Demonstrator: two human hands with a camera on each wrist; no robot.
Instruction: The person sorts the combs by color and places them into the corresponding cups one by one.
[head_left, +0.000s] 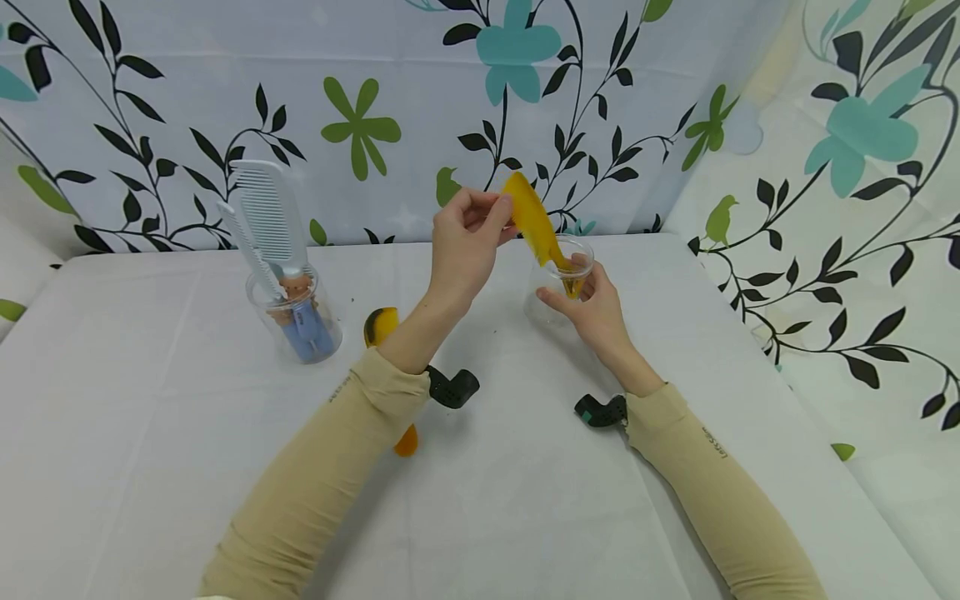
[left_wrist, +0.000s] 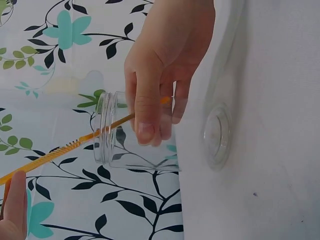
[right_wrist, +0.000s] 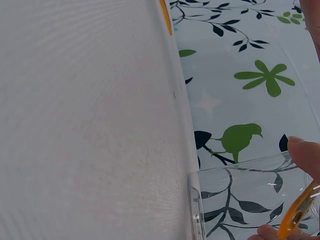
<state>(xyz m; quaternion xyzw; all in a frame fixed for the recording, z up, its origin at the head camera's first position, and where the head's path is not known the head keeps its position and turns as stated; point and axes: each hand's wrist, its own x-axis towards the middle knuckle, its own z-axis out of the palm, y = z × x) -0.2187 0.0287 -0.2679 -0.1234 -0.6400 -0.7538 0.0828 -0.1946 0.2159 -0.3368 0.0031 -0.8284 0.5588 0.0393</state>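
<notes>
My left hand (head_left: 468,233) pinches a yellow comb (head_left: 531,218) by its wide upper end. The comb slants down to the right, and its narrow handle (left_wrist: 120,121) reaches inside a clear jar (head_left: 551,304). Teeth show along one edge of the comb in the left wrist view. Around the jar's side, near the rim, my right hand (head_left: 592,312) grips with thumb and fingers. The jar stands upright on the white table (head_left: 525,500). In the right wrist view, the orange handle tip (right_wrist: 285,231) shows by the right fingers.
A second clear jar (head_left: 327,333) at the left holds light blue combs (head_left: 270,212) with a brown and blue figure low in it. Under my left forearm lies a yellow and black item (head_left: 381,323), partly hidden. A patterned curtain (head_left: 420,167) hangs behind the table.
</notes>
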